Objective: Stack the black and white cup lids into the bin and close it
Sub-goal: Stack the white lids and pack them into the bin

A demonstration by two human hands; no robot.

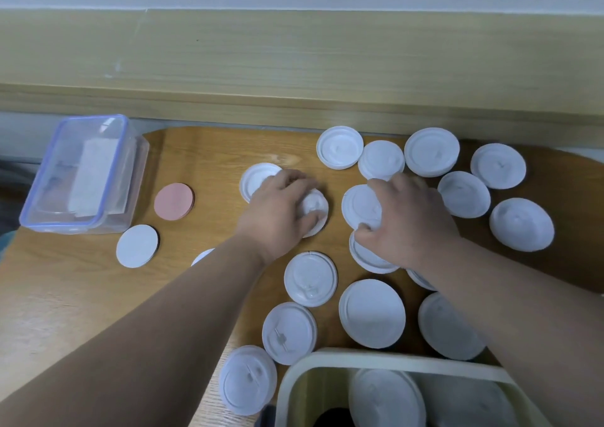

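Note:
Several white cup lids lie scattered over the wooden table (202, 152). My left hand (281, 207) grips one white lid (315, 209) near the table's middle, beside another lid (256, 180). My right hand (405, 217) curls its fingers round a white lid (361, 206) that sits above another lid (367, 256). The cream bin (327, 359) stands open at the bottom edge, with white lids (385, 397) stacked inside and a dark one (333, 420) low in it.
A clear plastic box with a blue-rimmed lid (81, 171) stands at the left. A pink disc stack (174, 201) and a white disc (137, 246) lie near it. A raised wooden ledge (294, 60) and a window frame run along the back.

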